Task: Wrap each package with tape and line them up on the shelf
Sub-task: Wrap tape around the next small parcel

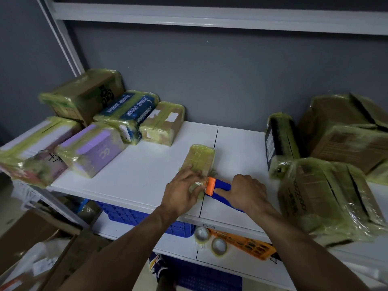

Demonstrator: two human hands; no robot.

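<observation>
Right grip [247, 194] clasps one dispenser [218, 185]; left grip [182, 192] flat on one package [199, 158]; two rolls [219, 246] below

Bare parts: the left hand [182, 192], the right hand [245, 194] and both forearms, up to the frame edge. Footwear: one shoe [157, 267], dark blue with white and orange markings

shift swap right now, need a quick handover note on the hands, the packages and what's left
Hands: left hand presses the near end of the small package in the middle of the shelf; right hand grips the tape dispenser against it.
Done: five wrapped packages grouped at left; right-side packages also show tape.
Left: finish taping this one, then line it up with the others.
</observation>
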